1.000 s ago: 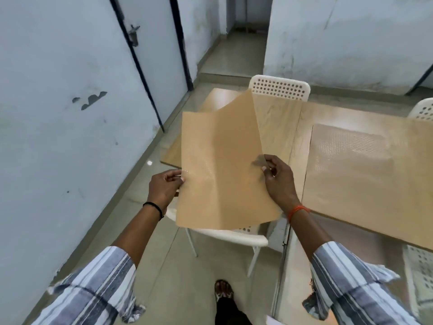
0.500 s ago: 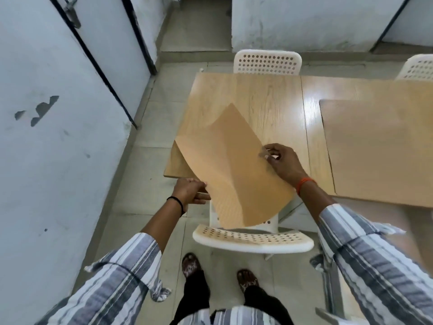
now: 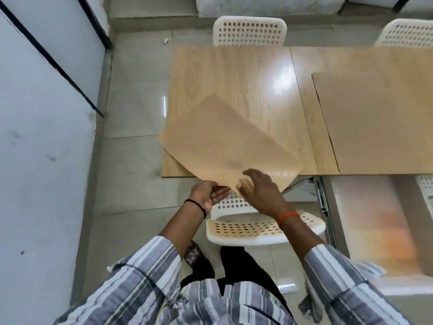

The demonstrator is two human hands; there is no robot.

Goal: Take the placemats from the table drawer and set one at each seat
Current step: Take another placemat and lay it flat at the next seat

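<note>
A long wooden table (image 3: 257, 90) fills the upper middle of the view, its near-left corner just ahead of the person. On its right part lies a tan placemat (image 3: 379, 123), flat and square to the table edge. A second placemat (image 3: 225, 144), tan with a dotted texture, sits skewed on the near-left part of the table, one corner jutting past the left edge and its near corner hanging over the front edge above a white perforated chair (image 3: 262, 226) tucked under the table. Another white perforated chair (image 3: 249, 31) stands at the far side, and the back of a third (image 3: 407, 34) shows at the top right. At the right, below the tabletop, the open table drawer (image 3: 365, 221) shows a pale blurred interior. The right hand (image 3: 260, 191) rests on the overhanging corner of the skewed placemat, fingers curled loosely over it; whether it pinches the mat I cannot tell. The left hand (image 3: 208, 193) is palm-up with fingers relaxed just under that mat's edge, holding nothing firmly.
</note>
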